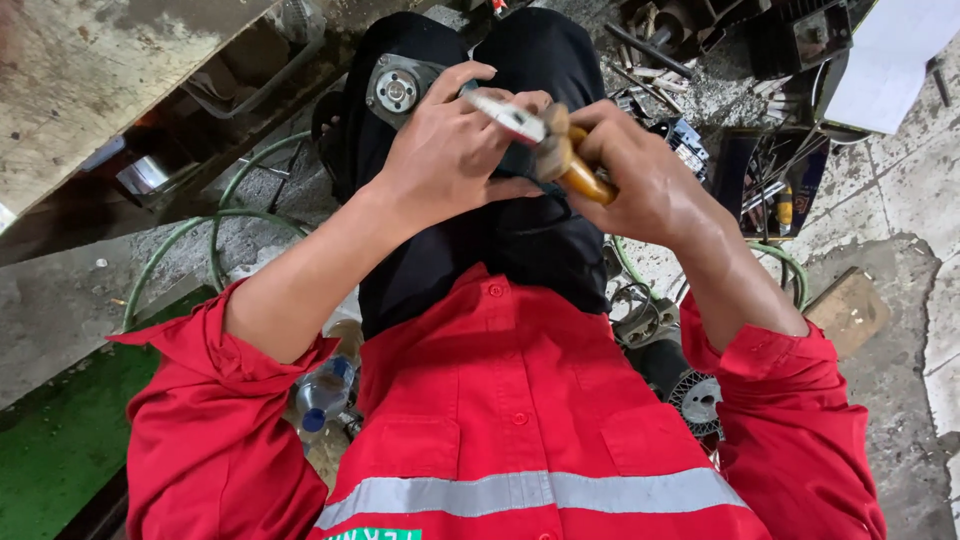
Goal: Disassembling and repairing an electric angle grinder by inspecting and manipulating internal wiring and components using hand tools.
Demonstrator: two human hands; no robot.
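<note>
My left hand grips a round grey metal motor part with a bearing at its centre, held above my lap in black trousers. My right hand is closed around the amber handle of a tool. The tool's pale metal end lies across my left fingers, touching the part's edge. Both hands meet in the upper middle of the view. My red work shirt with a grey reflective stripe fills the bottom.
A green hose loops on the concrete floor at left, under a worn workbench. A plastic bottle lies by my left elbow. Metal parts, a fan-like disc and a tool clutter sit at right.
</note>
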